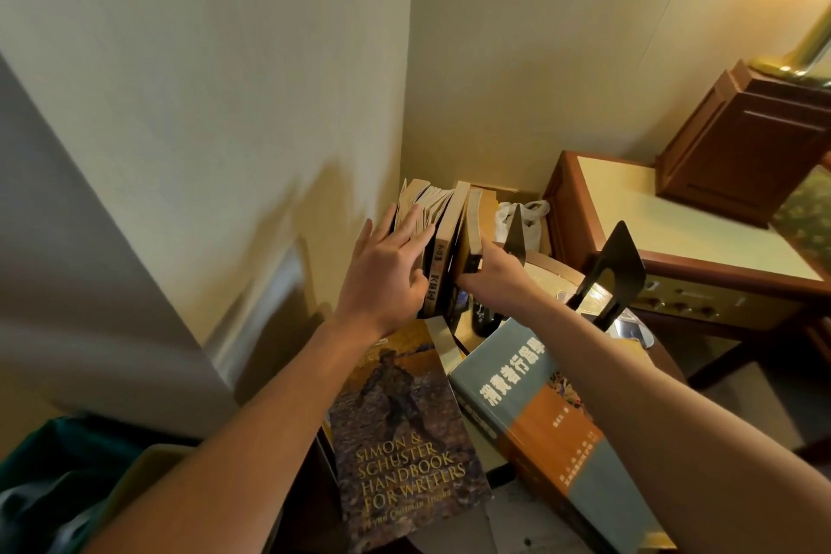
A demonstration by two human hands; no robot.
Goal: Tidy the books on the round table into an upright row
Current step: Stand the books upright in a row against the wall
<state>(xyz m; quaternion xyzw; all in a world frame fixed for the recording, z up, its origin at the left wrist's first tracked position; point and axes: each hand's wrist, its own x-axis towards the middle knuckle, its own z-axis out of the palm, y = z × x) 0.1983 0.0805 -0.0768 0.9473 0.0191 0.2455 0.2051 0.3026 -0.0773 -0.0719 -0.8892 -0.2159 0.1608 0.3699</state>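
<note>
Several books [443, 234] stand upright in a row near the wall corner at the far side of the round table [665, 362]. My left hand [386, 270] lies flat with straight fingers against the leftmost books. My right hand [492, 272] grips the lower spine of the rightmost upright book [474, 223]. Two large books lie flat nearer me: a brown handbook for writers [400, 432] and a thick grey and orange book [539, 414]. A black metal bookend [614, 268] stands on the table to the right, and a second black bookend [516, 234] shows behind my right hand.
A wooden desk [665, 211] with a pale top stands to the right, bearing a dark wooden cabinet [746, 139] and a brass lamp [805, 49]. A white plastic bag [533, 214] sits in a box behind the books. A green bin [67, 463] is at lower left.
</note>
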